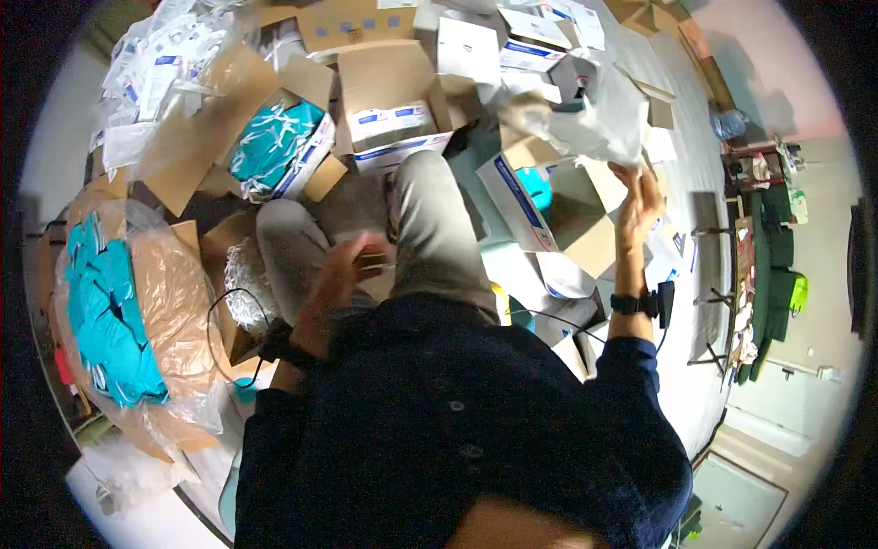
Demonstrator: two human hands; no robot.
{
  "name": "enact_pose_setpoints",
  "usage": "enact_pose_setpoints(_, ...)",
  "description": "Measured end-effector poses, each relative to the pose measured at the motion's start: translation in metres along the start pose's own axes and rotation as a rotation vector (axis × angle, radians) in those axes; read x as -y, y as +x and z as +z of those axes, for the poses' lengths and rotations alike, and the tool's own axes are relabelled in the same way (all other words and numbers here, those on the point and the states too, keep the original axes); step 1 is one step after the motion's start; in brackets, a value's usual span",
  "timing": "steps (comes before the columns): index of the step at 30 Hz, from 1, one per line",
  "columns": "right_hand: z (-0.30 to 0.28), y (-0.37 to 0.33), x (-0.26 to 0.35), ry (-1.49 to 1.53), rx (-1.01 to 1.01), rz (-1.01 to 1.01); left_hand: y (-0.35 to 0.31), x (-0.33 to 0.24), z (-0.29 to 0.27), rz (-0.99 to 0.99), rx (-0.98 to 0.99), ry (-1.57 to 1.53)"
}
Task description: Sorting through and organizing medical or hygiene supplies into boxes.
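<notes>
My right hand (640, 203) is raised over an open cardboard box (581, 201), its fingers pinched at the lower edge of a clear plastic bag (608, 119). The bag is blurred and spreads away from my fingertips. A small teal bundle (534, 188) lies in that box. My left hand (358, 261) hovers over my lap between my knees. Motion smears its fingers, and I cannot make out anything in them. Ahead of my left knee, another open box holds teal folded pieces with white strips (274, 145).
At the left a large box lined with clear plastic holds teal fabric items (110, 316). Beside my left leg, a box contains white cords (247, 293). White printed packets (169, 73) pile up at the far left. An open carton (389, 96) stands ahead. Thin black cables run near both wrists.
</notes>
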State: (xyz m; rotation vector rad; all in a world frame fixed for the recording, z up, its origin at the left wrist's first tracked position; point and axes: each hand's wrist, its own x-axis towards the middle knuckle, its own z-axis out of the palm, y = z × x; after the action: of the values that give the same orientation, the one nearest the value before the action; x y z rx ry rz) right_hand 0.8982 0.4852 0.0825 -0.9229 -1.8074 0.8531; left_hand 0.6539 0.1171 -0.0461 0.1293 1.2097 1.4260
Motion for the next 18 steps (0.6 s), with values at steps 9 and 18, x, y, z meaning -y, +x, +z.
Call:
enact_pose_setpoints(9,0.117,-0.081,0.081,0.018,0.790,-0.684,0.016,-0.060,0.048,0.286,0.341,-0.524)
enact_pose_setpoints(18,0.150,-0.070,0.091,-0.088,0.761,-0.502,-0.017,-0.119,-0.061,0.746,-0.626,-0.167)
